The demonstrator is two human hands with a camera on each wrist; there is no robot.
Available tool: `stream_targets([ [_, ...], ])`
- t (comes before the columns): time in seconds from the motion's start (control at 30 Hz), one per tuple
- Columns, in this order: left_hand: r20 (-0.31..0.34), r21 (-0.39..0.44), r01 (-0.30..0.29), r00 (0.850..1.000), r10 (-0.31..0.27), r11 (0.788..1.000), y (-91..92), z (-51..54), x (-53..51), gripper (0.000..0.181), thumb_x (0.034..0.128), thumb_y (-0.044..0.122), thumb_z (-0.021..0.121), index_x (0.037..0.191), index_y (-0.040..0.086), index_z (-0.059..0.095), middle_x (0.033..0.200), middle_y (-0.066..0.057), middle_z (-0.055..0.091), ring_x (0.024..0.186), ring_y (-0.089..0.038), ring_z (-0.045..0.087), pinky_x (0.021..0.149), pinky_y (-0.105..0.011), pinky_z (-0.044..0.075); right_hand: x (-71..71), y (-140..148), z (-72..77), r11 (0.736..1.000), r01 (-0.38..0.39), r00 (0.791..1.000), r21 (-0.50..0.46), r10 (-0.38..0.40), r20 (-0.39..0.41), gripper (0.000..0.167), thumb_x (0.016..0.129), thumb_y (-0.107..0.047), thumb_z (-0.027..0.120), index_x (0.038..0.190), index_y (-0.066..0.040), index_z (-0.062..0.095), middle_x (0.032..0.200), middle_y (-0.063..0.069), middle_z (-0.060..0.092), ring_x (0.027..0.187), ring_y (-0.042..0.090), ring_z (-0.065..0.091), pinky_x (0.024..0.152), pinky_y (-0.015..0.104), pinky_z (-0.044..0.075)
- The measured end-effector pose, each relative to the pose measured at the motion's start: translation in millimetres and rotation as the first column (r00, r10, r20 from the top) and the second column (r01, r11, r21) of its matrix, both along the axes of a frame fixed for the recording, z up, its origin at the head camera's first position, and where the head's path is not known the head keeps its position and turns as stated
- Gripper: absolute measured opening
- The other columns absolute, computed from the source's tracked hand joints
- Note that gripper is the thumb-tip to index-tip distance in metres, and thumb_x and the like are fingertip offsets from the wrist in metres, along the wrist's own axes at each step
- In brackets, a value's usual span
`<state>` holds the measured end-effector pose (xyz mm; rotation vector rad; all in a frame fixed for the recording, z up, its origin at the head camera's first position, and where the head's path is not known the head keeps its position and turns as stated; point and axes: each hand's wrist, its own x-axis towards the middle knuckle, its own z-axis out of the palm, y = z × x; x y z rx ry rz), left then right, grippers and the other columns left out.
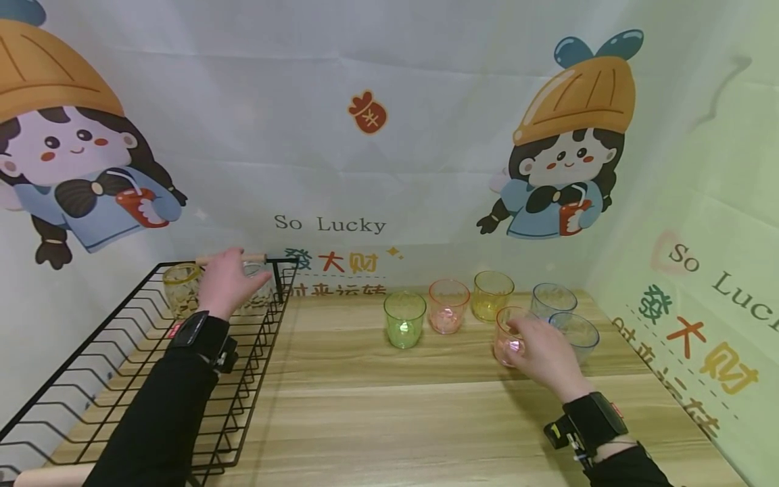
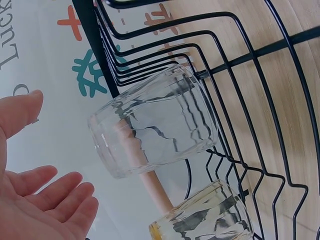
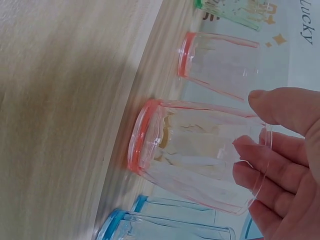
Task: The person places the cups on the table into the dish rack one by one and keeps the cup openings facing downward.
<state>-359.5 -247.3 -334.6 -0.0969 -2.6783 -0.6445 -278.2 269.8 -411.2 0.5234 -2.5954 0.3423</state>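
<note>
My left hand (image 1: 226, 284) is over the far end of a black wire rack, fingers spread. In the left wrist view a clear glass (image 2: 160, 120) stands in the rack beside that hand, apart from its fingers. A yellow-rimmed glass (image 1: 181, 291) is next to it. On the right, my right hand (image 1: 544, 355) holds a pink glass (image 3: 195, 155) near its rim, thumb on one side and curled fingers on the other. The pink glass is upright at the tabletop; two blue glasses (image 1: 575, 335) are close behind the hand, partly covered by it.
The wire rack (image 1: 243, 406) with wooden handles runs along the left side. A green glass (image 1: 404, 321), another pink glass (image 1: 449, 308) and a yellow glass (image 1: 493, 297) stand toward the back of the wooden table (image 1: 365, 426). Printed cloth (image 1: 426, 176) hangs behind.
</note>
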Motion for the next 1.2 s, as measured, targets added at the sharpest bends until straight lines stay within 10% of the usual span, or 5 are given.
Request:
stream_targets([
  [1.2,0.069,0.041,0.132,0.988,-0.135,0.990,21.0,13.2,17.1,0.075,0.0943,0.032,0.068,0.146,-0.011,0.034,0.141,-0.035,0.042,0.126,-0.051,0.042,0.102,-0.061,0.040,-4.6,-3,-11.1,1.000,-0.016,1.000,-0.002,0.016,-0.026,0.017,0.082,0.002,0.076,0.097,-0.002,0.069,0.076,0.004,0.066,0.069,0.025,0.063,0.065,0.043,0.054],
])
